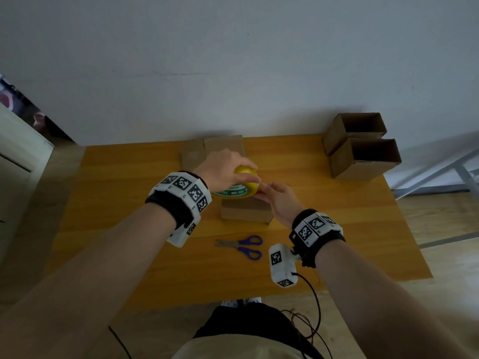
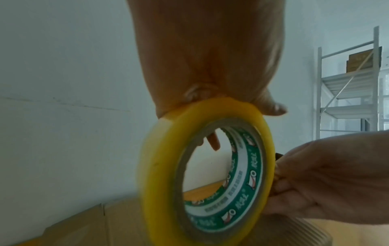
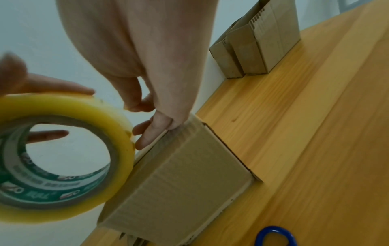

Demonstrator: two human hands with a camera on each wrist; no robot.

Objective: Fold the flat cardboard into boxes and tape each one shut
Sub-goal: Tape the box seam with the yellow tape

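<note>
A yellow tape roll [image 1: 245,183] with a green-printed core hangs just above a folded cardboard box [image 1: 246,212] at the table's middle. My left hand [image 1: 233,169] grips the roll from above, and in the left wrist view one finger [image 2: 212,141] reaches inside the core of the roll [image 2: 160,174]. My right hand [image 1: 265,189] meets the roll's right rim, thumb and fingertips [image 3: 145,138] pinching at its outer face [image 3: 118,119]. No loose tape end shows. The box [image 3: 185,176] lies closed side up under both hands.
A flat cardboard sheet [image 1: 207,147] lies behind the hands. Two open-topped boxes [image 1: 363,149] stand at the table's back right corner by the wall. Blue-handled scissors [image 1: 243,246] lie near the front. A wooden table [image 1: 116,203] carries everything; a white shelf rack [image 2: 349,83] stands to the right.
</note>
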